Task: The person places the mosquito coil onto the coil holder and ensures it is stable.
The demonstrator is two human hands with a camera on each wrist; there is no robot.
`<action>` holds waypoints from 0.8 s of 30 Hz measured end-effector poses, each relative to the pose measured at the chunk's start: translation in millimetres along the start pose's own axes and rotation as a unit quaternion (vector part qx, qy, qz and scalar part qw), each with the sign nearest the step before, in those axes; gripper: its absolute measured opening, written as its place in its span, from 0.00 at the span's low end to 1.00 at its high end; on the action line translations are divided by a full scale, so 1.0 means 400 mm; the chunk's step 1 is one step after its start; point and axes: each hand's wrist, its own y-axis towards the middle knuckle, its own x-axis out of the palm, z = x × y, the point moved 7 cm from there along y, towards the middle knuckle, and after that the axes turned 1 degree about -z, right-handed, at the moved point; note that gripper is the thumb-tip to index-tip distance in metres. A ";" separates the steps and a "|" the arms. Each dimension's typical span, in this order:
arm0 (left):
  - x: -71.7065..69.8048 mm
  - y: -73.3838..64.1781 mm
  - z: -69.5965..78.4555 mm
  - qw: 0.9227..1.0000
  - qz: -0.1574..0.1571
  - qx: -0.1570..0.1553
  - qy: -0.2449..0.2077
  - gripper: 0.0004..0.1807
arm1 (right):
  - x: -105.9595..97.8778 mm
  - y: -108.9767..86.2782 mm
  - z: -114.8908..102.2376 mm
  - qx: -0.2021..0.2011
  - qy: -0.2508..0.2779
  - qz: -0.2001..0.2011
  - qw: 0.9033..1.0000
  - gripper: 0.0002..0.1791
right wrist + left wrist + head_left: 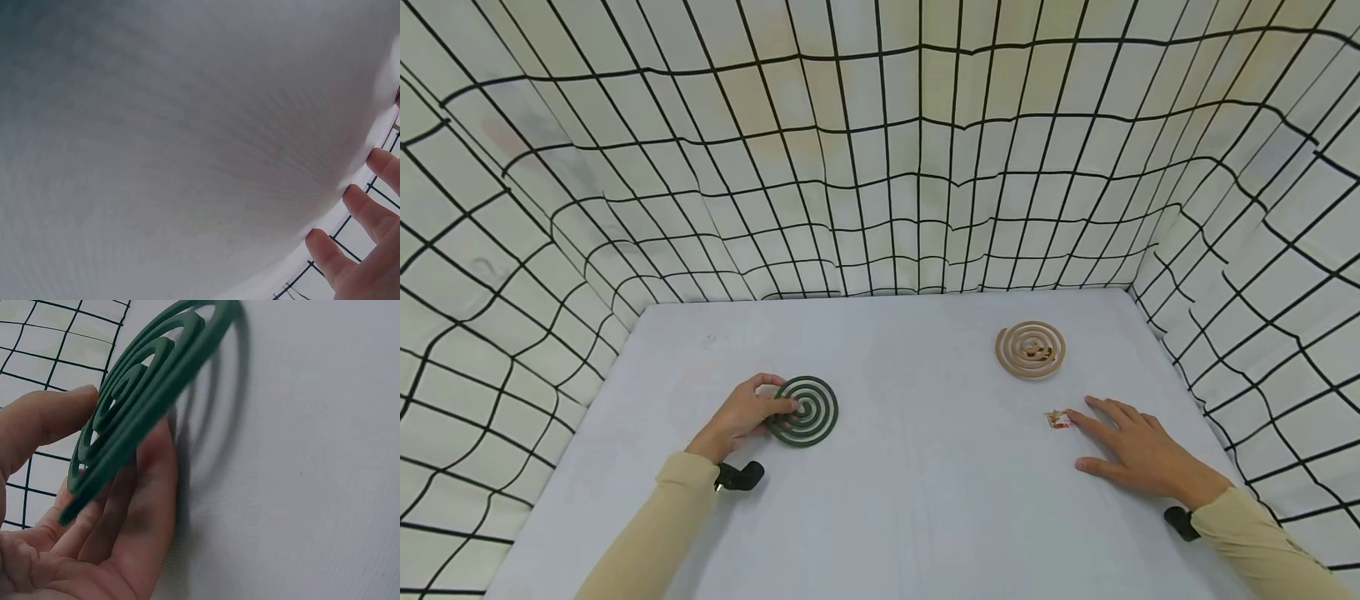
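Note:
My left hand (745, 417) pinches a green mosquito coil (823, 410), thumb on top and fingers beneath. In the left wrist view the green coil (156, 406) is tilted and casts its shadow on the white surface. On the right, my right hand (1138, 454) lies with fingers spread, its index fingertip right at the edge of a small red, white and yellow printed piece (1058, 419). The right wrist view shows the fingertips (322, 240) against the white surface. Beyond that hand, a tan mosquito coil (1003, 354) lies flat, with dark and yellowish marks near its centre.
A white-covered table (895, 500) spans the space below both hands. Black netting (887, 158) over pale walls encloses the back and both sides. Black wrist cameras, such as the left one (743, 476), stick out beside the cuffs.

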 end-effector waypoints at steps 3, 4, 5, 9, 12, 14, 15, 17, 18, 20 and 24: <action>0.004 0.004 -0.004 1.000 0.003 0.001 -0.008 0.38 | -0.001 0.000 0.000 -0.001 -0.001 0.002 1.000 0.42; 0.006 0.005 -0.005 1.000 0.005 0.001 -0.011 0.38 | -0.002 0.000 0.000 -0.001 0.000 0.002 1.000 0.42; 0.007 0.005 -0.006 1.000 0.005 0.002 -0.014 0.39 | -0.002 0.000 0.000 -0.001 0.000 0.002 1.000 0.42; 0.014 0.007 -0.010 1.000 0.007 0.003 -0.028 0.40 | -0.004 0.000 -0.001 0.000 0.002 0.005 1.000 0.42; 0.019 0.008 -0.011 0.999 0.006 0.006 -0.040 0.40 | -0.009 0.000 -0.004 -0.002 0.001 0.007 1.000 0.42; 0.021 0.007 -0.010 0.999 0.007 0.009 -0.047 0.39 | -0.011 0.000 -0.004 -0.002 0.001 0.008 1.000 0.42; 0.022 0.007 -0.009 0.999 0.007 0.011 -0.051 0.39 | -0.012 0.000 -0.005 -0.002 0.001 0.008 1.000 0.42; 0.023 0.006 -0.009 0.998 0.009 0.012 -0.062 0.39 | -0.013 -0.001 -0.007 -0.002 0.002 0.006 1.000 0.41; 0.025 0.007 -0.008 0.998 0.006 0.014 -0.067 0.39 | -0.013 -0.001 -0.007 -0.001 0.002 0.004 1.000 0.41; 0.029 0.007 -0.008 0.997 0.004 0.019 -0.078 0.39 | -0.014 -0.001 -0.008 -0.001 0.004 0.003 1.000 0.41; 0.036 0.009 -0.009 0.995 0.002 0.023 -0.094 0.39 | -0.011 -0.001 -0.009 -0.002 0.007 0.005 1.000 0.41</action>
